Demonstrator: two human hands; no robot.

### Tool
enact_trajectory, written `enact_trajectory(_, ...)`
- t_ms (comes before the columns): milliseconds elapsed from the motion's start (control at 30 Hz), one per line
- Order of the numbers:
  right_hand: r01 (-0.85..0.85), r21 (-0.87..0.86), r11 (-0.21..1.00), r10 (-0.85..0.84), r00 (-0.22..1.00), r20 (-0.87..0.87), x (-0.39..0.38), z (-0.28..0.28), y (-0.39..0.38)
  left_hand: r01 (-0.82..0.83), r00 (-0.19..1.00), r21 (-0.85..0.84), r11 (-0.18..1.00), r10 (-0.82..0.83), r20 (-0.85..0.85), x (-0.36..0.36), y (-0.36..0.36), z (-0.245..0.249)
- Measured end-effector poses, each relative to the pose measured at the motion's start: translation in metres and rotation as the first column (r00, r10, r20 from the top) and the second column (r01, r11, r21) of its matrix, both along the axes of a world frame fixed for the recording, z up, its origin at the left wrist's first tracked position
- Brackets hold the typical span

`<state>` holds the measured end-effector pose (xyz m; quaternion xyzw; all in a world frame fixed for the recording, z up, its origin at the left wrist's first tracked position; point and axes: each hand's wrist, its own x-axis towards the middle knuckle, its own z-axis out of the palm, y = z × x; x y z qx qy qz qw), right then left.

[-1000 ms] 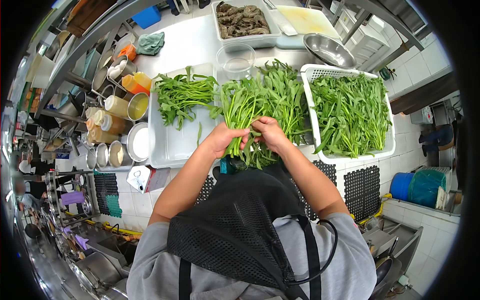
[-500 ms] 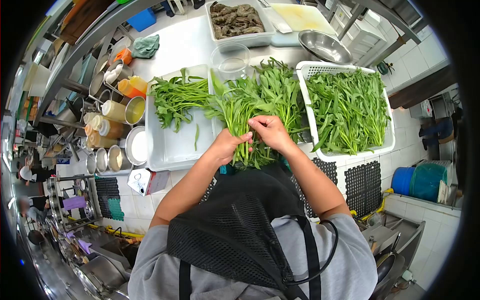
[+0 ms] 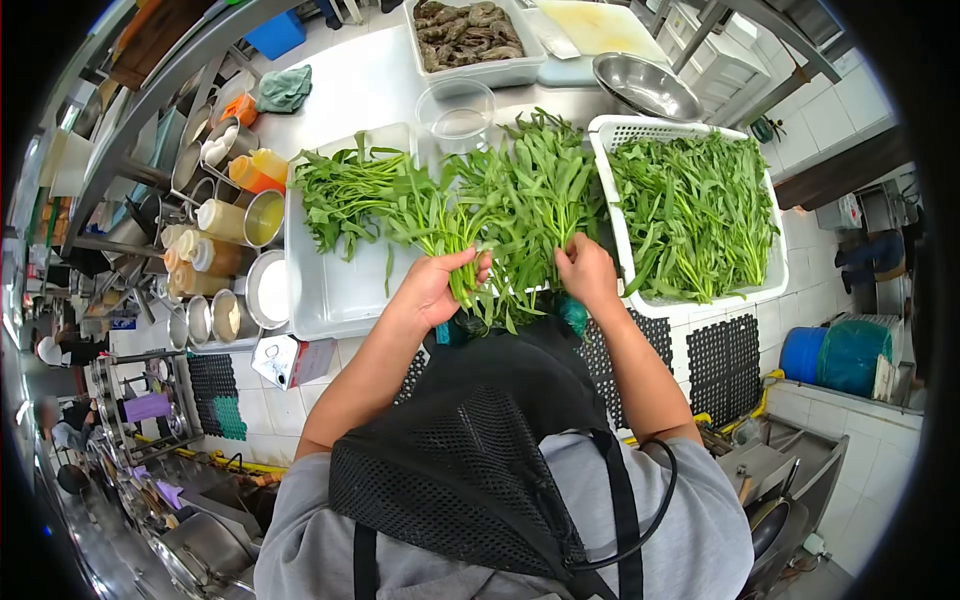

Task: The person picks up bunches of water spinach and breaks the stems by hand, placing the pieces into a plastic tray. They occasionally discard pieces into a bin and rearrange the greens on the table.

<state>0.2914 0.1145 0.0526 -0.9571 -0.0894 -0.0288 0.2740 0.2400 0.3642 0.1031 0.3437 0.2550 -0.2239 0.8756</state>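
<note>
My left hand (image 3: 432,288) is closed round the stems of a bunch of water spinach (image 3: 425,215), whose leaves fan out up and to the left. With thumb and fingers pinched, my right hand (image 3: 588,272) grips stems at the lower right of the middle heap of water spinach (image 3: 545,180). Left of the heap, a pale plastic tub (image 3: 340,295) carries more stems lying loosely. A white slotted basket (image 3: 690,308) piled with leafy cut greens stands right beside my right hand. My right fingertips are partly hidden.
Farther back are a tub of raw shrimp (image 3: 468,42), a clear round container (image 3: 455,112), a steel bowl (image 3: 648,85) and a cutting board (image 3: 595,28). Sauce bottles (image 3: 222,220) and small pots line the left side. A green cloth (image 3: 284,88) lies at the back left.
My hands have moved apart from the shared bunch. The left one has shifted left and keeps its stems; the right one has moved right and down, onto stems of the heap.
</note>
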Motion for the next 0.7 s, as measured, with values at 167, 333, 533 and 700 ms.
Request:
enact_trajectory(167, 0.106, 0.537, 0.837, -0.122, 0.993, -0.006, 0.0, 0.029, 0.018, -0.002, 0.997, -0.003, 1.0, 0.003, 0.073, -0.007, -0.018, 0.006)
enact_trajectory(333, -0.206, 0.556, 0.805, 0.205, 0.977, 0.065, -0.03, 0.049, 0.043, -0.058, 0.965, 0.189, 0.98, 0.007, 0.262, -0.017, -0.043, -0.017)
enact_trajectory(533, -0.002, 0.872, 0.49, 0.386, 0.897, -0.214, -0.037, 0.026, 0.031, 0.014, 0.969, 0.254, 0.967, -0.076, 0.237, -0.01, -0.033, -0.018)
enact_trajectory(700, -0.001, 0.492, 0.87, 0.057, 0.993, -0.099, -0.018, -0.034, -0.001, -0.19, 0.932, 0.213, 0.958, 0.108, 0.346, -0.006, -0.027, 0.01)
